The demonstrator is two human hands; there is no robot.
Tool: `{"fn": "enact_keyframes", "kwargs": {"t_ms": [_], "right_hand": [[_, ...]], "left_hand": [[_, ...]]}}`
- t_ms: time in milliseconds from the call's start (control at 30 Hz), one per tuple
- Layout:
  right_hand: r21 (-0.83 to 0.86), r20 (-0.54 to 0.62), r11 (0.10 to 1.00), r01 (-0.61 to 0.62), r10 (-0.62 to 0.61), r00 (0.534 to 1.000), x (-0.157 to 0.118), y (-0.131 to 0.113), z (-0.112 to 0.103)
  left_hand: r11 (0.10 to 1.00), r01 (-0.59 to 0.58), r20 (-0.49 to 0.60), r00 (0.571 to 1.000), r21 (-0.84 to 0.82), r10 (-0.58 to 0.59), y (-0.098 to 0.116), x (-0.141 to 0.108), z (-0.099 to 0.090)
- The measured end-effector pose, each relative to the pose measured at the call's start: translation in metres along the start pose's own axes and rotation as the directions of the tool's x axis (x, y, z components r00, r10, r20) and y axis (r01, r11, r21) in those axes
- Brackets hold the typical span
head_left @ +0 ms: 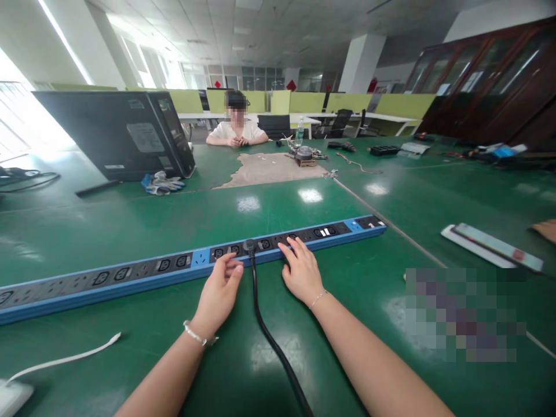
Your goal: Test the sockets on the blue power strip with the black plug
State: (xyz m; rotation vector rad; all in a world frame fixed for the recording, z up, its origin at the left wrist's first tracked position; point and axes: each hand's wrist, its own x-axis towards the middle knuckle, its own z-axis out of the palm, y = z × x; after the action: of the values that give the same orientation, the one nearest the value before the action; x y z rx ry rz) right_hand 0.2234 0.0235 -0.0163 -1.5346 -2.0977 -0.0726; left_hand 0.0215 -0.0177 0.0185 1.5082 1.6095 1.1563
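Observation:
A long blue power strip [201, 259] with black sockets lies across the green table. One black plug [249, 246] sits in a socket near its middle, and the thick black cord [266, 330] runs from it toward me. Just left of the plug is my left hand [219, 289], its fingers loosely curled and apart at the strip's near edge, holding nothing. On the other side, my right hand [302, 266] rests with spread fingertips on the strip's sockets. Neither hand is on the plug.
A black computer case [117, 136] and work gloves [163, 183] stand at the back left. Across the table [269, 208] sits a person [237, 130]. A white cable [69, 362] lies front left, a flat box [495, 246] on the right. Tools and a bottle [299, 132] are farther back.

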Motion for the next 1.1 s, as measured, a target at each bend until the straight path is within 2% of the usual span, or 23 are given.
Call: {"fn": "enact_keyframes", "kwargs": {"t_ms": [67, 133, 200, 300, 433, 567, 700, 867, 1100], "right_hand": [[0.022, 0.004, 1.0, -0.009, 0.009, 1.0, -0.001, 0.001, -0.001], [0.042, 0.004, 0.999, -0.021, 0.021, 1.0, -0.001, 0.001, -0.001], [0.06, 0.007, 0.998, -0.032, 0.031, 0.999, -0.001, 0.001, -0.001], [0.082, 0.012, 0.996, -0.04, 0.039, 0.999, -0.001, 0.0, -0.001], [0.11, 0.016, 0.993, -0.041, 0.039, 0.999, -0.001, 0.001, -0.002], [0.139, 0.017, 0.989, -0.05, 0.048, 0.999, -0.001, 0.001, -0.004], [0.163, 0.02, 0.985, -0.058, 0.056, 0.998, -0.001, 0.0, -0.004], [0.174, 0.028, 0.982, -0.068, 0.064, 0.998, -0.001, 0.001, -0.003], [0.184, 0.035, 0.98, -0.078, 0.073, 0.997, -0.001, 0.001, -0.003]], "left_hand": [[0.971, 0.186, 0.098, 0.98, -0.15, -0.173, 0.007, -0.002, -0.005], [0.895, 0.347, 0.228, 0.93, -0.281, -0.289, 0.013, -0.005, -0.011], [0.815, 0.447, 0.313, 0.885, -0.368, -0.344, 0.018, -0.005, -0.013], [0.733, 0.53, 0.36, 0.843, -0.426, -0.4, 0.024, 0.003, -0.006], [0.728, 0.568, 0.318, 0.821, -0.383, -0.474, 0.029, 0.024, 0.019], [0.773, 0.555, 0.247, 0.831, -0.308, -0.498, 0.03, 0.038, 0.038], [0.746, 0.572, 0.207, 0.82, -0.34, -0.534, 0.031, 0.041, 0.042], [0.737, 0.59, 0.206, 0.807, -0.33, -0.554, 0.031, 0.048, 0.042], [0.774, 0.544, 0.205, 0.839, -0.324, -0.504, 0.024, 0.043, 0.044]]}}
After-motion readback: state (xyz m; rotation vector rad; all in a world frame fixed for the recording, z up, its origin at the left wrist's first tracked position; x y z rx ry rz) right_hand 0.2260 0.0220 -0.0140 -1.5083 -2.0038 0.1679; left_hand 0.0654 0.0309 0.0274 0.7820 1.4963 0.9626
